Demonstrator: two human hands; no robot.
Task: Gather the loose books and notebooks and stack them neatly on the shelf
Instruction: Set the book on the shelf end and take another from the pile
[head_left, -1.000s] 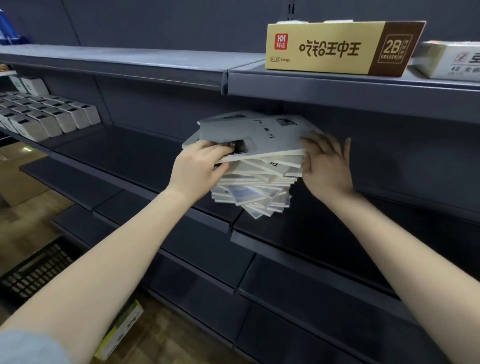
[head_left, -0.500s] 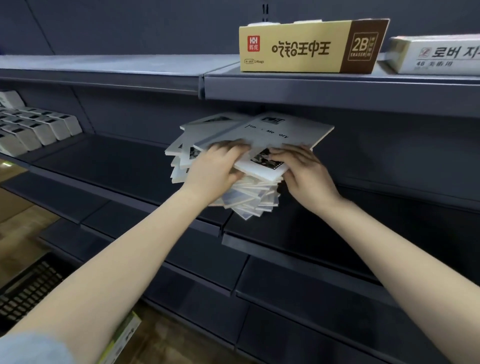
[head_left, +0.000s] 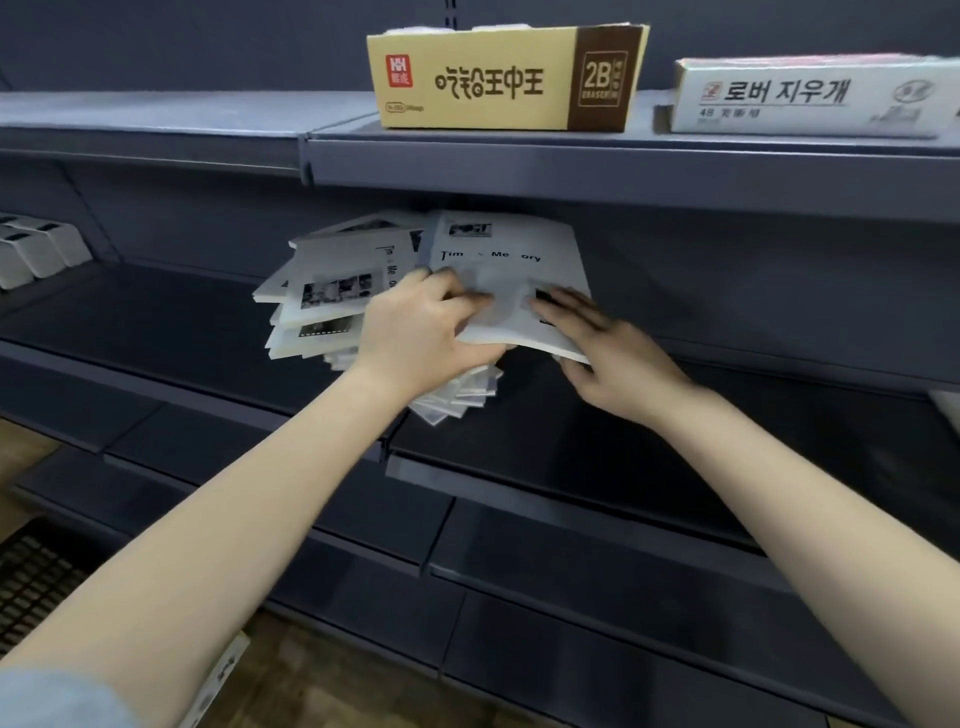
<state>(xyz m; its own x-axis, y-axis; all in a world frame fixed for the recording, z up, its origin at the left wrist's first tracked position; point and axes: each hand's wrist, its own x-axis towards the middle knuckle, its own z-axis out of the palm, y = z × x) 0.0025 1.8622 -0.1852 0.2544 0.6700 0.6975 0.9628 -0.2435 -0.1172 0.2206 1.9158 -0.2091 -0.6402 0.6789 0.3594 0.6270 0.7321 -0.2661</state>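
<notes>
On the middle tier, straight ahead:

- Shelf (head_left: 156, 322): dark metal, long. It bears the task's goods at its centre, close to the near lip.
- Yellow box (head_left: 498, 78) and white box (head_left: 810, 98): on the tier above, far side. No part of the job.
- Stack (head_left: 322, 296): grey notebooks, fanned and twisted. Corners jut left, and the lower ones reach toward the near lip.
- Top notebook (head_left: 509, 249): skewed right of the stack, its near edge raised.
- Left hand (head_left: 421, 332): pinches the top notebook's near left corner, fingers over and thumb seemingly under.
- Right hand (head_left: 613, 353): fingers spread flat on the cover's near right part. The thumb is hidden.

Step, as I judge it: squaring the top notebook onto the stack. To do it well, slide it left until the edges meet. Then set a palm against each side of the stack, press inward, and nudge the near edges back from the lip. Pushing at the top alone would likely fan the lower ones further.
</notes>
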